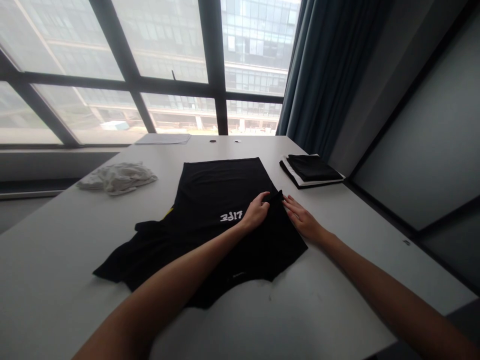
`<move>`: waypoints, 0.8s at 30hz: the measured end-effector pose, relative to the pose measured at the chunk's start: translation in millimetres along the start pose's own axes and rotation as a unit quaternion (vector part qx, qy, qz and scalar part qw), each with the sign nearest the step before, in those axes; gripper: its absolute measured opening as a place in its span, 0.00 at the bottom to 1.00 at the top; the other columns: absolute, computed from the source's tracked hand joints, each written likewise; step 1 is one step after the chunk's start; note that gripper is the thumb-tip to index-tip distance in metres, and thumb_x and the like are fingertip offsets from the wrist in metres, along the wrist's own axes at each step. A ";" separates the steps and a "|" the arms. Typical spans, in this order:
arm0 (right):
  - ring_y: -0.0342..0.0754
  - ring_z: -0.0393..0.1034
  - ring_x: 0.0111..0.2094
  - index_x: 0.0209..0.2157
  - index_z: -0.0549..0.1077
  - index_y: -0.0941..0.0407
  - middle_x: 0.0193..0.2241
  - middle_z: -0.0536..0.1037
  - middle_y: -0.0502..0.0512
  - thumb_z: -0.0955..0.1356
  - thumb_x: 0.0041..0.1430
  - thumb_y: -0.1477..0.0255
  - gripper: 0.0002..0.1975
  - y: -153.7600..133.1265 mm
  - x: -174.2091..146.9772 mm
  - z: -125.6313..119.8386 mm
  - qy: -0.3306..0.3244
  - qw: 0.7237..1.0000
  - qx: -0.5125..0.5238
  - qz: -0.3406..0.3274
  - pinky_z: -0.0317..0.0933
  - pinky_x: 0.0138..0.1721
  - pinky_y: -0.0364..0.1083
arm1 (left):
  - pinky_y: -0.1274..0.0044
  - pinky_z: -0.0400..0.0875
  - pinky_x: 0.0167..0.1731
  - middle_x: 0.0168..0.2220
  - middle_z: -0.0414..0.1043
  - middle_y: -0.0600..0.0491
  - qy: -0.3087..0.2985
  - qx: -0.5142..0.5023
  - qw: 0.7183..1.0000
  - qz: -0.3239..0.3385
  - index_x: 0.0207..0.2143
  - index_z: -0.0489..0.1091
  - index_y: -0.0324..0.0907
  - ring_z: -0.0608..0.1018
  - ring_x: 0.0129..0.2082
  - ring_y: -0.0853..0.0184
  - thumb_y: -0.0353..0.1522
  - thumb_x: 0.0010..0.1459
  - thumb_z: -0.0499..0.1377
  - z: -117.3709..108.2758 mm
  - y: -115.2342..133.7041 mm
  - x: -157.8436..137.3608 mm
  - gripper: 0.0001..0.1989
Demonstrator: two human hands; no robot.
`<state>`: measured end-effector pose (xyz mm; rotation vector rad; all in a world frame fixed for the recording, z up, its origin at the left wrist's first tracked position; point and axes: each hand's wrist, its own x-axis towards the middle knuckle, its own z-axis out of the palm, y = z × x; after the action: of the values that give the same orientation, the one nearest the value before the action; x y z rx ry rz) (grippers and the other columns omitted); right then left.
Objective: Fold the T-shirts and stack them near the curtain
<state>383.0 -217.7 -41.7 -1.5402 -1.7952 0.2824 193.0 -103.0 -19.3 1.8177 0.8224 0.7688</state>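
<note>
A black T-shirt [219, 187] lies spread on the white table, its neckline toward me and its hem toward the window. White lettering on it reads upside down from here. My left hand [257, 211] is closed on the cloth near the shirt's right side, thumb and forefinger pinching it. Just to the right, my right hand [303, 218] rests at the shirt's side edge, fingers stretched out and their tips touching a small raised fold. The left sleeve lies spread out, with a bit of yellow showing beside it.
On the white table [352, 265], a crumpled white cloth [120, 177] lies at the left. A stack of folded black and white cloths [313, 169] sits at the right. Pale sheets [164, 139] lie at the far edge, before the window and a blue curtain [318, 75].
</note>
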 end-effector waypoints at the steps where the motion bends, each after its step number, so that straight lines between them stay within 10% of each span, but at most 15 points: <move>1: 0.55 0.45 0.72 0.67 0.65 0.50 0.70 0.58 0.55 0.59 0.72 0.62 0.25 0.4 -0.3 0.2 -0.012 1.000 -0.014 0.004 0.42 0.71 0.64 | 0.72 0.74 0.44 0.35 0.78 0.51 0.006 0.012 1.000 0.006 0.61 0.69 0.39 0.79 0.35 0.62 0.26 0.62 0.53 -0.9 1.3 -0.7 0.25; 9: 0.57 0.39 0.73 0.69 0.60 0.48 0.72 0.53 0.56 0.59 0.72 0.63 0.26 -0.3 -2.2 2.5 -0.096 0.990 -0.104 0.018 0.37 0.69 0.69 | 0.67 0.72 0.49 0.55 0.73 0.43 0.016 0.218 0.973 0.078 0.71 0.53 0.44 0.78 0.50 0.53 0.45 0.61 0.61 -1.2 11.2 -17.5 0.40; 19: 0.56 0.48 0.71 0.64 0.69 0.50 0.68 0.62 0.57 0.57 0.72 0.66 0.23 -2.9 -0.6 -0.3 -0.044 0.994 -0.103 0.013 0.44 0.68 0.66 | 0.67 0.72 0.48 0.49 0.77 0.44 0.011 0.320 0.945 0.062 0.70 0.55 0.44 0.80 0.47 0.54 0.29 0.65 0.51 -15.1 0.4 -8.0 0.30; 24: 0.56 0.51 0.71 0.63 0.70 0.51 0.67 0.65 0.57 0.58 0.69 0.72 0.24 -1.6 -0.1 0.5 -0.005 0.993 -0.113 0.022 0.47 0.68 0.65 | 0.64 0.67 0.56 0.56 0.71 0.44 0.044 0.364 0.915 0.168 0.63 0.66 0.45 0.72 0.55 0.54 0.28 0.66 0.51 -11.8 9.3 -13.7 0.23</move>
<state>381.5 -218.0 -41.1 -1.7396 -1.8534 0.1093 177.6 -111.0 -8.7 2.6592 0.9440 0.8259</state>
